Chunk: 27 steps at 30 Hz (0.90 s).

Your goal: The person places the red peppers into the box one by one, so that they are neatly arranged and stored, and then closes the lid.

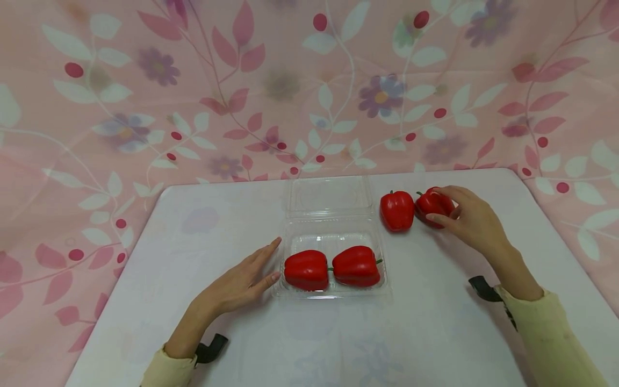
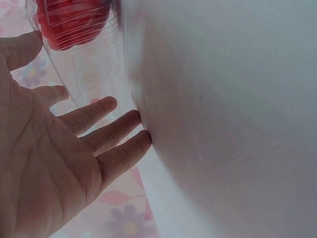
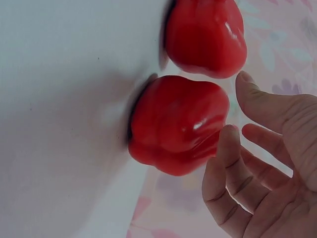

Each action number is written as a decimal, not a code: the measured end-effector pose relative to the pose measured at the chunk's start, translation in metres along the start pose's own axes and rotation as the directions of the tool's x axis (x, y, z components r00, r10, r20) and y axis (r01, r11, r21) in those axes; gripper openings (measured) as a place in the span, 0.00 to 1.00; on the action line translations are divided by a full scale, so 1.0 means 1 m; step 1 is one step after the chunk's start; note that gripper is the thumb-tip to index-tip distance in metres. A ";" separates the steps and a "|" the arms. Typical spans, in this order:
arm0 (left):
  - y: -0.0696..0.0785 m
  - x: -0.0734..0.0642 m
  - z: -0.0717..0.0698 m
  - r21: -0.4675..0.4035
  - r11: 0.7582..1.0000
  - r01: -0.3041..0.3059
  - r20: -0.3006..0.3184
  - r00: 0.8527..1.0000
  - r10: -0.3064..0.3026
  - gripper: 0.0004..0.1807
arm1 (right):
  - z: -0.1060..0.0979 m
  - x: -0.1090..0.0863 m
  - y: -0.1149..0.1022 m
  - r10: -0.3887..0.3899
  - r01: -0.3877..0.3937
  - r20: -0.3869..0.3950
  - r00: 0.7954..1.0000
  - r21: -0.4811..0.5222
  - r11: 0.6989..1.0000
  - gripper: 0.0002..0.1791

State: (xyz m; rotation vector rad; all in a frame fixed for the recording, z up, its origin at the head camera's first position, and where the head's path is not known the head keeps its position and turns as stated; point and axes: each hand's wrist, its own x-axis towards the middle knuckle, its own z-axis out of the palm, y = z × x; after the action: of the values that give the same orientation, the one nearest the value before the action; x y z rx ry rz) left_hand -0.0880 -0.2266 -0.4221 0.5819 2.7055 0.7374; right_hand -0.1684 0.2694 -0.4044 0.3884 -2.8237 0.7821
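Note:
A clear plastic clamshell box [image 1: 333, 226] lies with its lid folded back on the table. Two red bell peppers fill its front part, a left one [image 1: 306, 270] and a right one [image 1: 357, 266]. Beside the box's left wall, my left hand [image 1: 237, 285] is spread with straight fingers and holds nothing. To the right of the box stands a red bell pepper [image 1: 397, 211]. Next to it, another red bell pepper [image 3: 178, 124] sits under my right hand [image 1: 466, 217]. That hand's thumb and loosely bent fingers surround the pepper's right side without gripping it.
White cloth covers the table [image 1: 333, 344], and a pink floral curtain [image 1: 309, 91] hangs along its back edge. A dark strap piece [image 1: 211, 349] shows at the left wrist, and another [image 1: 485, 290] at the right wrist.

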 end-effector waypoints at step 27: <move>0.002 -0.002 -0.001 0.003 1.000 0.004 -0.001 1.000 -0.004 0.42 | -0.004 0.008 0.007 0.063 -0.056 0.157 0.986 -0.047 0.997 0.41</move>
State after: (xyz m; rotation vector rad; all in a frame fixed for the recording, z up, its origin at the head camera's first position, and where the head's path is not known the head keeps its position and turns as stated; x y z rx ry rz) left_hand -0.0860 -0.2261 -0.4194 0.5775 2.7086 0.7332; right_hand -0.1779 0.2760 -0.4022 0.3771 -3.0073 0.7316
